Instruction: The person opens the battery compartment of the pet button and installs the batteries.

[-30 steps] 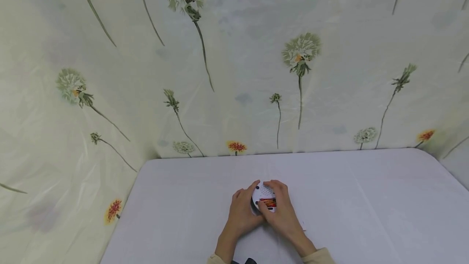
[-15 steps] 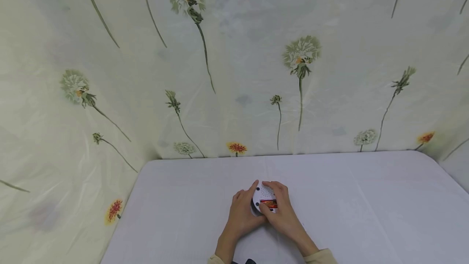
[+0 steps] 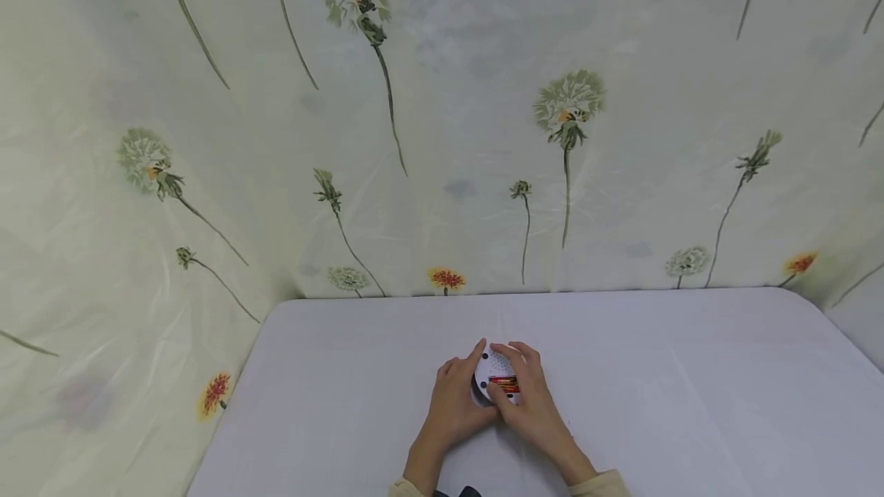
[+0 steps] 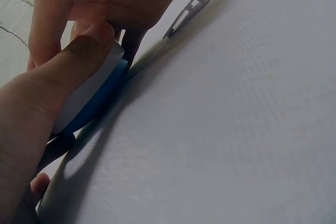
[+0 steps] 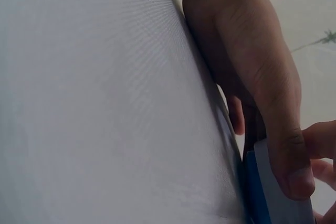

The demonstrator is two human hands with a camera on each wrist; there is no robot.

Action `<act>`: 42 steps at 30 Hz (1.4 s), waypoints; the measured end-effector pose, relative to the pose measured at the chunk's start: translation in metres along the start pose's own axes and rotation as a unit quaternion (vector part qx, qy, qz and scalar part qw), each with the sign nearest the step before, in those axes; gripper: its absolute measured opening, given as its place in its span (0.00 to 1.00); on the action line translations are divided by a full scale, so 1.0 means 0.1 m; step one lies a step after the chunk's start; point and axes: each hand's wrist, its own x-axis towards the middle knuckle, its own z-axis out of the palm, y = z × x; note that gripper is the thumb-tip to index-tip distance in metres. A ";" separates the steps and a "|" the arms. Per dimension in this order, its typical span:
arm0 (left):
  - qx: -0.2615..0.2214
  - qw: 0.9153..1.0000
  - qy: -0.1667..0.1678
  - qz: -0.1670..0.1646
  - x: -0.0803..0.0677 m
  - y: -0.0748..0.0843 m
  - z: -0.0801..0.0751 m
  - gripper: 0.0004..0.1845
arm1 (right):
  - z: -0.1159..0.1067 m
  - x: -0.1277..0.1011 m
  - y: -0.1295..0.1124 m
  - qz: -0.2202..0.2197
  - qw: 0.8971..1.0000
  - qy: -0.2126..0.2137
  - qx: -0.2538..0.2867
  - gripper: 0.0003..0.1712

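Note:
A round white device [image 3: 492, 366] lies with its perforated underside up, showing dark round feet. Red and orange batteries [image 3: 508, 385] sit in its open slot. The left hand [image 3: 454, 399] holds its left side, index finger reaching to the far rim and thumb at the near edge. From the right, the right hand [image 3: 530, 409] grips it, fingers over the far right part and thumb at the battery slot's left end. Both wrist views show the blue lower part [image 4: 100, 100] of the device close over the table. The right fingers hide its right rim.
The device is on a white-covered table [image 3: 677, 390]. A small flat pale piece with cut-outs [image 4: 190, 10] lies on the cloth beyond the hands in the left wrist view. Behind the table hangs a dandelion-print curtain [image 3: 456, 136]. A dark object [image 3: 470, 492] shows at the near edge.
The right hand's index finger has slid slightly left over the device, apart from the other fingers. The left hand keeps its hold. The head view has shifted slightly.

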 end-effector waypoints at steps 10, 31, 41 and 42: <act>-0.010 1.000 -0.013 -0.003 -0.08 -0.04 0.04 0.52 | 0.01 -0.06 0.00 0.021 1.000 -0.021 -0.007 0.28; -0.012 0.999 0.023 0.030 -0.04 -0.05 0.05 0.55 | -0.11 -0.05 0.16 0.017 0.998 -0.046 0.042 0.24; -0.031 0.999 0.017 0.019 -0.01 -0.04 0.03 0.56 | -0.17 -0.01 0.20 0.030 0.997 -0.068 0.037 0.29; -0.036 0.999 0.015 0.018 -0.01 -0.03 0.03 0.56 | -0.20 -0.02 0.20 0.040 0.996 -0.076 0.039 0.32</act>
